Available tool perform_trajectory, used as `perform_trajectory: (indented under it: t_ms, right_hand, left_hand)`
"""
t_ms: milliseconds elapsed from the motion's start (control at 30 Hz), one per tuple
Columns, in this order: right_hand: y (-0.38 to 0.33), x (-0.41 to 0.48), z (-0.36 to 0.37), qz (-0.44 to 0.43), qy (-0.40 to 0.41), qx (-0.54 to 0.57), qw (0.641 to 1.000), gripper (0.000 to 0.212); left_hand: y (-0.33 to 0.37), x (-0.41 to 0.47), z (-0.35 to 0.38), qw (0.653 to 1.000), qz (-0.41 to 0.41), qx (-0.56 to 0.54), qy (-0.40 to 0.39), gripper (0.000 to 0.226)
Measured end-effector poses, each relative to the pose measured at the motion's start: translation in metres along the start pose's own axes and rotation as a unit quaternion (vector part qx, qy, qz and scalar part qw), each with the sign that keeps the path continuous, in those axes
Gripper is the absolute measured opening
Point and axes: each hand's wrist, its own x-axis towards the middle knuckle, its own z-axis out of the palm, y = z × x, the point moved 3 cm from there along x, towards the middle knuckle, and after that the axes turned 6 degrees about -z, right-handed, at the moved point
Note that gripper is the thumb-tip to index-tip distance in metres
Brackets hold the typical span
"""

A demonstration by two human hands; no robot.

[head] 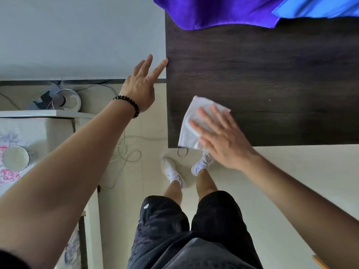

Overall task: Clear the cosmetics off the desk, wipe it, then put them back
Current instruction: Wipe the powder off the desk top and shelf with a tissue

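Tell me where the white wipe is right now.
In the head view, the white wipe lies on the dark desk by its near left corner, pressed flat under the right hand.

Purple cloth touching blue cloth; white cables on floor.

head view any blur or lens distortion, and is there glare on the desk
Head view: right hand and the white wipe under it are slightly motion-blurred, left hand at the desk edge sharper; head view: wide-angle lens swells both forearms toward the bottom corners; head view: soft even light, no glare on the desk.
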Motion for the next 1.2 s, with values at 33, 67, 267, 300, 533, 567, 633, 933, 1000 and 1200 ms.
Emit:
perform_trajectory:
  t_ms: [33,67,267,300,533,567,633,933,1000,1200]
  right_hand:
    - [0.015,0.005,-0.006,0.032,0.01,0.0,0.999,0.053]
    - [0.028,0.016,-0.012,0.076,0.023,0.004,0.997,0.053]
    - [-0.015,0.081,-0.018,0.202,0.083,0.052,0.974,0.054]
    - [-0.037,0.075,-0.011,0.168,0.088,0.05,0.981,0.053]
    - [-0.03,-0.026,0.025,0.064,0.056,0.009,0.996,0.054]
    - [-0.01,-0.041,0.024,0.078,0.048,0.001,0.996,0.055]
    - [0.037,-0.065,0.016,0.157,0.045,0.01,0.987,0.06]
    - [0.119,0.01,-0.031,0.42,0.063,0.083,0.902,0.07]
    - [0.073,0.048,-0.029,0.333,0.06,0.066,0.939,0.067]
    - [0.059,0.054,-0.026,0.155,-0.004,0.029,0.987,0.067]
  left_hand:
    - [0.001,0.0,0.0,1.0,-0.006,0.001,-0.002,0.094]
    - [0.002,-0.001,0.0,1.0,-0.013,0.002,-0.006,0.098]
    - [0.006,-0.001,0.001,0.999,-0.035,0.007,-0.007,0.106]
    - [0.006,-0.001,0.001,0.999,-0.04,0.007,-0.006,0.106]
    - [0.019,-0.008,0.004,0.998,-0.061,0.021,0.0,0.102]
    - [0.022,-0.011,0.004,0.998,-0.067,0.013,0.0,0.1]
    - [0.027,-0.018,0.005,0.997,-0.076,-0.004,0.001,0.092]
    - [0.036,-0.065,0.024,0.998,-0.053,-0.029,0.037,0.062]
    - [0.041,-0.074,0.031,0.999,-0.021,0.007,0.04,0.068]
    - [0.041,-0.088,0.046,0.999,0.007,0.018,0.047,0.076]
